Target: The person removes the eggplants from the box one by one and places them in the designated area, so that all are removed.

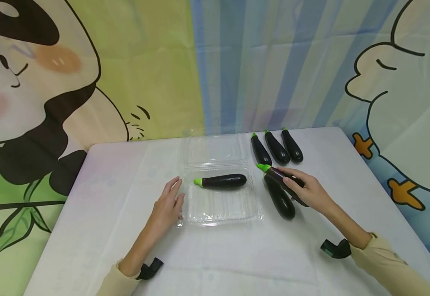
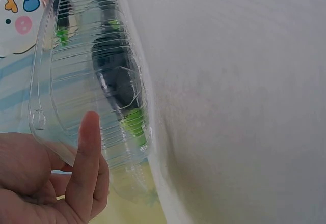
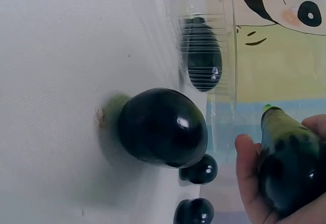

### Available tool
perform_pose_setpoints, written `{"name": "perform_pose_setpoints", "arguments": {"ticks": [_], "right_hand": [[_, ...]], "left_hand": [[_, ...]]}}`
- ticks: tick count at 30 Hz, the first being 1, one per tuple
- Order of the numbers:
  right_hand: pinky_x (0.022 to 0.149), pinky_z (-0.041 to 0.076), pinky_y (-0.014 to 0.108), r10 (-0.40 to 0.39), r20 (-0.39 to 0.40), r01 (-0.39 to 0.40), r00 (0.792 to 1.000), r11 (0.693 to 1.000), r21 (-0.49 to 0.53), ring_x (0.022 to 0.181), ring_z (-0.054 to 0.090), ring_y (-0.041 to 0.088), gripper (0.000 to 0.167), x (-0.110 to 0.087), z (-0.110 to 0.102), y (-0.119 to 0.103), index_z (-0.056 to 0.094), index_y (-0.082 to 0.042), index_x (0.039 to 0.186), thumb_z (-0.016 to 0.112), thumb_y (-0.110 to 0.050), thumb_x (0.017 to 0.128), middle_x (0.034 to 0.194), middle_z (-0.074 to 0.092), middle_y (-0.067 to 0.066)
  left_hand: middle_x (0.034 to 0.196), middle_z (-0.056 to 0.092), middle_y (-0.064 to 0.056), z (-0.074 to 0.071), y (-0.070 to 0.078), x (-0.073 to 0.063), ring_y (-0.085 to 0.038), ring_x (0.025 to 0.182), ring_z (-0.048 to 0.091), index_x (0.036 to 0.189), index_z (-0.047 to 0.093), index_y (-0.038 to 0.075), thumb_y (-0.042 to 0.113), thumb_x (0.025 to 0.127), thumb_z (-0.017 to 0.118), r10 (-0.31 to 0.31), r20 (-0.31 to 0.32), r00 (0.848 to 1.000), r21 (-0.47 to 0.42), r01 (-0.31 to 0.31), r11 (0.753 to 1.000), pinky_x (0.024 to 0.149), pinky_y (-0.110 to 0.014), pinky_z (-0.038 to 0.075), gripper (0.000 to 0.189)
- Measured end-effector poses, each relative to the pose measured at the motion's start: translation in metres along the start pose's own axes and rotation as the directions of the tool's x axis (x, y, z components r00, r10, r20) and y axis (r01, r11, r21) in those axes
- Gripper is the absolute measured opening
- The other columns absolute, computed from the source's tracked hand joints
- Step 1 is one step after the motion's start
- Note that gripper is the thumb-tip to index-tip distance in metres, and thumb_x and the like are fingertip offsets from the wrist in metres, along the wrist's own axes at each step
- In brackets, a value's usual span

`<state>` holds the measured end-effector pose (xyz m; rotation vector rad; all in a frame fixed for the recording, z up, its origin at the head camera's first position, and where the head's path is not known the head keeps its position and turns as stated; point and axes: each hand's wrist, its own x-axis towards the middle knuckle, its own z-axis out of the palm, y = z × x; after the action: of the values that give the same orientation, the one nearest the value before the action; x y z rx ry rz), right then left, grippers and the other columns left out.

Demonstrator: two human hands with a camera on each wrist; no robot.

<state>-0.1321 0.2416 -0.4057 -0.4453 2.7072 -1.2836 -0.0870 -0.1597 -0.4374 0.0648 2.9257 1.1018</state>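
A dark purple eggplant [image 1: 277,176] with a green stem is gripped by my right hand [image 1: 307,191], raised above another eggplant [image 1: 279,199] lying on the table. The right wrist view shows the fingers wrapped around the held eggplant [image 3: 288,168]. One eggplant [image 1: 224,181] lies crosswise inside a clear plastic clamshell box [image 1: 220,220], stem to the left. My left hand [image 1: 164,211] rests at the box's left edge with its fingers fairly straight. The left wrist view has those fingers [image 2: 87,168] beside the clear wall, through which the boxed eggplant [image 2: 116,71] shows.
Three eggplants lie in a row at the back, one of them here [image 1: 291,146]. The box's lid [image 1: 215,150] is folded back behind its base. A white cloth covers the table [image 1: 215,263], and a cartoon-printed curtain [image 1: 163,70] hangs behind it.
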Motion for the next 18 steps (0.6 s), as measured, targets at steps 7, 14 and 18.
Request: {"name": "perform_pose_setpoints", "arguments": {"ticks": [7,14,18], "right_hand": [[0.080,0.051,0.020,-0.048,-0.049,0.045,0.998,0.997,-0.059,0.109,0.057,0.021,0.041,-0.0035,-0.0014,0.0005,0.047,-0.017,0.144,0.045,-0.025,0.104,0.143,0.050,0.015],[0.103,0.039,0.062,0.029,-0.012,-0.030,0.999,0.999,-0.039,0.134,0.041,0.045,0.046,-0.0050,-0.0025,0.0011,0.033,-0.013,0.151,0.028,-0.025,0.107,0.154,0.034,0.023],[0.104,0.035,0.066,0.062,-0.018,-0.063,0.998,0.996,-0.060,0.137,0.036,0.047,0.047,-0.0057,-0.0033,0.0031,0.033,-0.016,0.151,0.032,-0.029,0.106,0.155,0.032,0.021]], "left_hand": [[0.157,0.029,-0.003,0.0003,-0.0001,0.0002,-0.006,0.058,0.054,0.150,0.033,0.004,0.016,0.101,0.050,-0.003,0.004,1.000,-0.016,0.003,1.000,0.050,-0.020,0.047,0.054],[0.157,0.029,-0.003,0.0008,-0.0005,0.0004,-0.006,0.058,0.054,0.150,0.033,0.004,0.016,0.101,0.050,-0.002,0.004,1.000,-0.010,0.002,1.000,0.050,-0.020,0.046,0.054],[0.157,0.029,-0.002,0.0009,-0.0003,0.0002,-0.006,0.057,0.054,0.150,0.033,0.004,0.017,0.101,0.050,-0.011,0.004,1.000,-0.014,0.011,1.000,0.050,-0.020,0.047,0.054]]}}
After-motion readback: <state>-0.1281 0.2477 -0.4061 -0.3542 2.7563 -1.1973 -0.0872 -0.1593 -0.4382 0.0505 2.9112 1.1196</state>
